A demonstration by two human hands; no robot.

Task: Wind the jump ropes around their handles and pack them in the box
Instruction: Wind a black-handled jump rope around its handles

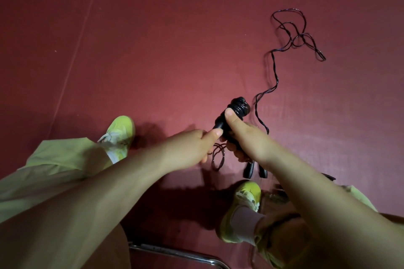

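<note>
My right hand (244,137) grips a pair of black jump rope handles (223,122), its thumb pressed near a thick coil of wound rope (240,106) at their top end. The handles' lower ends stick out below the hand. My left hand (194,146) pinches the thin dark rope just beside the handles, with a small loop of rope (218,157) hanging under it. The loose rest of the rope (273,72) trails over the red floor to a tangle at the upper right. No box is in view.
The red floor (153,50) spreads ahead, with a pale seam line at the left. My two yellow-green shoes (120,133) rest on it. A metal chair bar (175,253) crosses the bottom. A dark object (328,176) peeks out behind my right forearm.
</note>
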